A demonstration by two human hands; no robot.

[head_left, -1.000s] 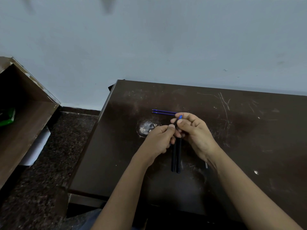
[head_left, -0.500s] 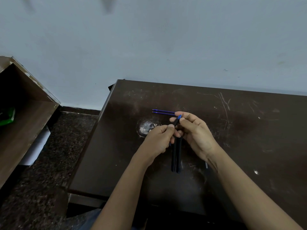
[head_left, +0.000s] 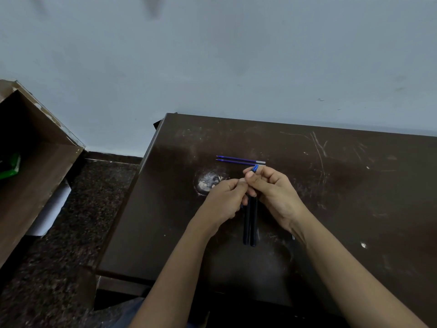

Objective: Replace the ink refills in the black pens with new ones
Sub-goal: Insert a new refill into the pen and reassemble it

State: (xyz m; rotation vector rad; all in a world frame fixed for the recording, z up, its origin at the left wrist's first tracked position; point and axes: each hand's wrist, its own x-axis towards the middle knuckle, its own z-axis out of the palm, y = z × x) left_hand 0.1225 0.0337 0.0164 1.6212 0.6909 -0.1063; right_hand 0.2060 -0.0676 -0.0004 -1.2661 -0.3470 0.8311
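Note:
Both my hands meet over the middle of the dark table [head_left: 331, 209]. My right hand [head_left: 275, 195] pinches a black pen whose blue end [head_left: 255, 168] sticks up past the fingertips. My left hand [head_left: 224, 201] is curled with its fingertips against the same pen, just below the right thumb. Most of that pen is hidden by the fingers. Two more black pens [head_left: 250, 221] lie side by side on the table under my hands, pointing toward me. Two thin blue refills [head_left: 238, 160] lie parallel just beyond my fingers.
A pale round worn patch [head_left: 208, 182] marks the table left of my hands. The table's left edge drops to a speckled dark floor [head_left: 71, 256]. A brown wooden shelf [head_left: 47, 162] with a green item [head_left: 10, 165] stands at the left, white paper [head_left: 50, 209] beneath it. A wall backs the table.
Both hands stay in the same place. My fingers have shifted slightly around the held pen, so its blue end shows a little differently. The pens and refills on the table have not moved.

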